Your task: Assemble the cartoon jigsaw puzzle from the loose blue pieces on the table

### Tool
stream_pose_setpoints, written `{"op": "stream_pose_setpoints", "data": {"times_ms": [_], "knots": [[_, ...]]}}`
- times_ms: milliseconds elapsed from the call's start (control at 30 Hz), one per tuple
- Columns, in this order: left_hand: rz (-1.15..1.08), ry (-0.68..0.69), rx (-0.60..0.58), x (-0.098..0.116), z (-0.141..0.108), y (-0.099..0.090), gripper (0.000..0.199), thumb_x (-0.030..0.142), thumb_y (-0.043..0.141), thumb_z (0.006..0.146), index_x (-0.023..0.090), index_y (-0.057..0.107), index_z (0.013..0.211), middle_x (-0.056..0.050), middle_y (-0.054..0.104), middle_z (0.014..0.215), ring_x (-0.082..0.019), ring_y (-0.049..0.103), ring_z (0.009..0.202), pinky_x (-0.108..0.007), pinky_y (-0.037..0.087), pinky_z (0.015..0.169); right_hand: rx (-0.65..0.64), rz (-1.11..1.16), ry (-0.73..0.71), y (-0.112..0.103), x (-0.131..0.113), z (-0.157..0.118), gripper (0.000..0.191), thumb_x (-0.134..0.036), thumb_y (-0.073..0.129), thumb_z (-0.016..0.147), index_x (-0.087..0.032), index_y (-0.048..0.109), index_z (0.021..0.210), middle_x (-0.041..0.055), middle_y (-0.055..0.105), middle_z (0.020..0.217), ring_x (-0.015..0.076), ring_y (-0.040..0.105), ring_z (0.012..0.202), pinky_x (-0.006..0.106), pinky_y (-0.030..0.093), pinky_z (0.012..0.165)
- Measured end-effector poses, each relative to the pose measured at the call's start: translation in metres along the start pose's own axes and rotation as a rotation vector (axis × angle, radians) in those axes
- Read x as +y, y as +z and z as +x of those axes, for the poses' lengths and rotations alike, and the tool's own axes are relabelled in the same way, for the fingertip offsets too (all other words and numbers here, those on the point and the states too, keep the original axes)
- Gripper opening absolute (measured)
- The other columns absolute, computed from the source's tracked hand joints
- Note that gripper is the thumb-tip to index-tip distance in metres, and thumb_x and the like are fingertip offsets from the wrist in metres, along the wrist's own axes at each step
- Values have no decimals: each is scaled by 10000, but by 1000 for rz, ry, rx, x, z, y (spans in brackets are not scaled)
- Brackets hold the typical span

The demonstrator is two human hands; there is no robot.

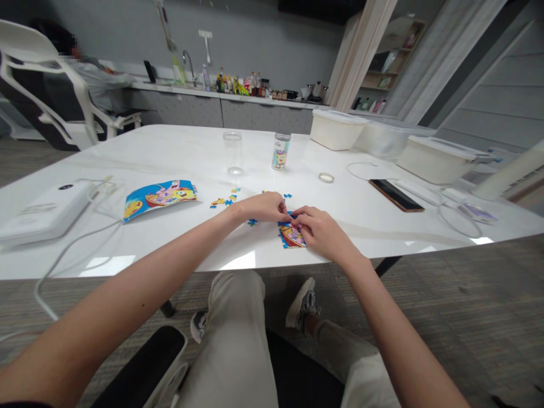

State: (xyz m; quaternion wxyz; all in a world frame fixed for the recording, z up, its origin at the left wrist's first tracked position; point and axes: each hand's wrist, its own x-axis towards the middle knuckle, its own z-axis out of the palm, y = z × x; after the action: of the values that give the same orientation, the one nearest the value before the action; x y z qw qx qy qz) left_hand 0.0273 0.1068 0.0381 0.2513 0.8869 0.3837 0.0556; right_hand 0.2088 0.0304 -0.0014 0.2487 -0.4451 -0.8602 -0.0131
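Observation:
A partly joined jigsaw puzzle (290,238), with a pink and yellow cartoon on blue, lies close to the table's front edge. At its upper edge the fingertips of my left hand (270,207) and my right hand (319,228) come together, pinched around a small blue jigsaw piece mostly hidden by the fingers. The right hand also covers the puzzle's right side. Loose jigsaw pieces (230,200) are scattered left of my left hand, and a single blue piece (252,222) lies under its wrist. Farther left is a curled picture sheet (164,198) with matching cartoon figures.
Behind my hands stand a clear jar (233,154) and a cartoon-labelled jar (280,153); a round lid (326,177) lies nearby. A phone (396,195), cables and white bins (338,130) occupy the right. A white device (46,212) is at left. A person (100,85) sits beyond.

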Motion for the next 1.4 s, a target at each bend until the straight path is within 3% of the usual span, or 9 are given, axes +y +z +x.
{"op": "stream_pose_setpoints", "data": {"times_ms": [233,533,900,1100,1400], "knots": [[-16,-100,-16,7,0,-1,259,297,587,677,129,731,812,-60,689,738,-160,557,649,-253,387,588,10,-1,-22,2,2,0,242,-44,487,798,-166,691,845,94,680,1049,234,603,937,373,469,808],[-338,-53,-2,-1,2,-4,182,234,607,642,126,682,768,-7,616,618,-117,500,585,-230,351,546,9,-3,-8,1,0,-1,268,-40,467,804,-163,694,876,100,677,1068,242,603,964,385,467,821],[-346,45,-15,-8,5,-2,147,211,643,629,140,699,745,-7,683,686,-127,583,665,-222,410,623,44,59,8,-5,-4,-1,313,-24,428,797,-160,627,997,101,660,1048,233,599,957,384,461,819],[-371,55,0,-8,5,-1,130,208,661,629,136,699,729,-5,674,667,-131,582,665,-234,419,642,54,50,-119,-10,-6,-5,355,-19,457,772,-188,725,930,105,644,1067,253,575,982,422,452,825],[-418,75,67,-13,10,8,109,179,648,612,129,688,700,11,630,604,-110,545,602,-207,387,555,2,71,-94,-8,-4,-4,306,-39,481,803,-177,751,846,98,626,978,230,543,909,401,452,789]]}}
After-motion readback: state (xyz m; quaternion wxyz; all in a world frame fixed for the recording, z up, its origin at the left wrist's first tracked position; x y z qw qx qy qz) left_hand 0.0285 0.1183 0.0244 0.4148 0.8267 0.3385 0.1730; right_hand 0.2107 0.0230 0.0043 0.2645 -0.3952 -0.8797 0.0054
